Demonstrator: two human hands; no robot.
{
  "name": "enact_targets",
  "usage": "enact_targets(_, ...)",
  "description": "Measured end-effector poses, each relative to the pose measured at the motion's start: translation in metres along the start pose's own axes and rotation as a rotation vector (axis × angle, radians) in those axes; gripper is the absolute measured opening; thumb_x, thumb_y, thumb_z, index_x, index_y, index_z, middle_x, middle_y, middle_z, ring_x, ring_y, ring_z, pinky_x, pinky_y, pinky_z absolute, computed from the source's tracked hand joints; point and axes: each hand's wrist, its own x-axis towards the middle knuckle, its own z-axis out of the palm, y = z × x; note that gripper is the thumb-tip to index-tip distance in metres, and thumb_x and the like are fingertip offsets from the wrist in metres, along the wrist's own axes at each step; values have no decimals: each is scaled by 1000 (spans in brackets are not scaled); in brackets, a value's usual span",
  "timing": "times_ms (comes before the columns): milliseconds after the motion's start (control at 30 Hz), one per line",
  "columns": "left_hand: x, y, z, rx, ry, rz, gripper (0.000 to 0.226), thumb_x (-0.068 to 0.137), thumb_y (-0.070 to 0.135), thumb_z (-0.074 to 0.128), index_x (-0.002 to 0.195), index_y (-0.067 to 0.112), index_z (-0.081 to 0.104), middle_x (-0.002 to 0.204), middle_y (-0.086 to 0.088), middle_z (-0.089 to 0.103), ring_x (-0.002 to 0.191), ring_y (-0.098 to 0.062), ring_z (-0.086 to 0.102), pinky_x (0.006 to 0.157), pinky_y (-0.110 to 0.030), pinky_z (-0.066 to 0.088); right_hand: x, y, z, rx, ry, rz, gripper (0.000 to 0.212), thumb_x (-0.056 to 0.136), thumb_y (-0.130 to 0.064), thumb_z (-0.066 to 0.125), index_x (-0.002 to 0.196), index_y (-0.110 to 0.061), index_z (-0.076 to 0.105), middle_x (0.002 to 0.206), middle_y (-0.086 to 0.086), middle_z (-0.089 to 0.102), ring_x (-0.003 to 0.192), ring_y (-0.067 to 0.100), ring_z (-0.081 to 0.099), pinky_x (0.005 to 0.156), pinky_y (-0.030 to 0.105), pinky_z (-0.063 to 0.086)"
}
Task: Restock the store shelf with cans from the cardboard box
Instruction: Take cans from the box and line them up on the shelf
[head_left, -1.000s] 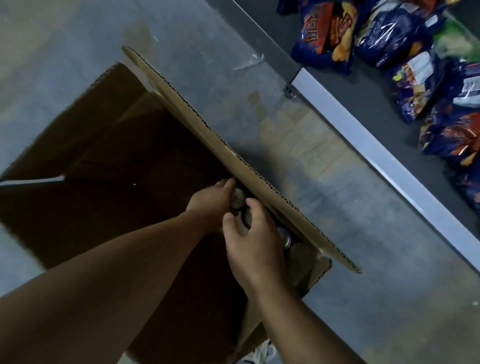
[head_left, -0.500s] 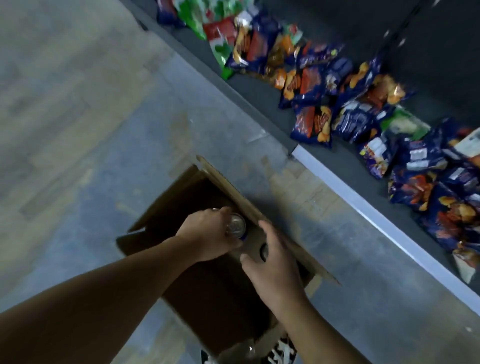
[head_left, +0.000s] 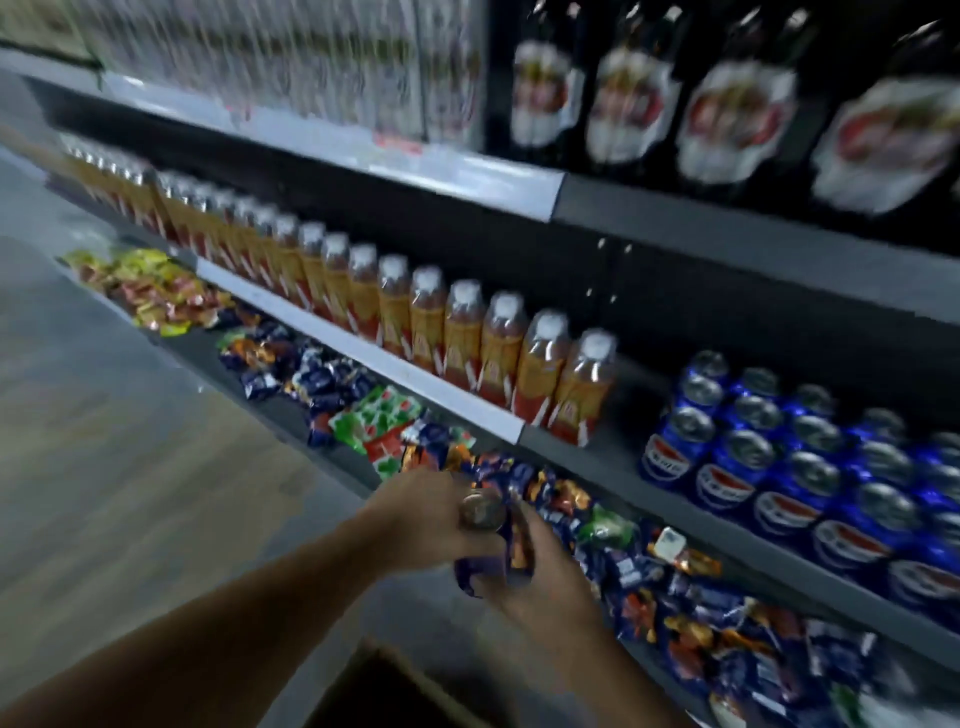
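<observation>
My left hand (head_left: 415, 519) grips a blue can (head_left: 483, 514) with its silver top facing the camera. My right hand (head_left: 545, 577) is pressed against it and holds a second blue can (head_left: 519, 551), which is blurred and mostly hidden. Both hands are raised in front of the bottom shelf's snack bags. The cardboard box (head_left: 395, 691) shows only its dark top edge at the bottom of the view, below my forearms. Several blue cans (head_left: 769, 467) stand in rows on the grey middle shelf (head_left: 613, 457) to the right.
A row of orange drink bottles (head_left: 462, 338) fills the middle shelf left of the cans. Snack bags (head_left: 675, 597) cover the bottom shelf. Dark bottles (head_left: 727, 114) stand on the top shelf. Grey floor (head_left: 130, 493) lies to the left.
Both hands have lifted out of the box, each with a can. The view swung up from the box and floor to the shelves.
</observation>
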Motion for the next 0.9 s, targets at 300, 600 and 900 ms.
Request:
enact_targets(300, 5, 194, -130, 46, 121, 275, 64, 68, 83, 49, 89, 25, 66, 87, 6, 69, 86, -15, 64, 78, -37, 53, -98, -111, -175, -31, 349, -117, 43, 82, -29, 76, 109, -46, 48, 102, -27, 61, 97, 1, 61, 82, 24, 50)
enact_targets(600, 35, 390, -71, -179, 108, 339, 99, 65, 100, 16, 115, 28, 60, 106, 6, 71, 96, -14, 66, 87, -41, 51, -181, -25, -360, -40, 599, -32, 55, 79, -39, 80, 125, -31, 50, 108, -15, 63, 98, 6, 62, 79, 18, 49)
enact_targets(900, 89, 582, 48, -125, 38, 266, 89, 83, 79, 27, 156, 29, 22, 154, -6, 43, 109, -24, 63, 92, -38, 47, -261, 118, -569, -92, 717, 136, 32, 79, -40, 81, 96, -26, 57, 75, -14, 65, 58, -5, 61, 54, 13, 44)
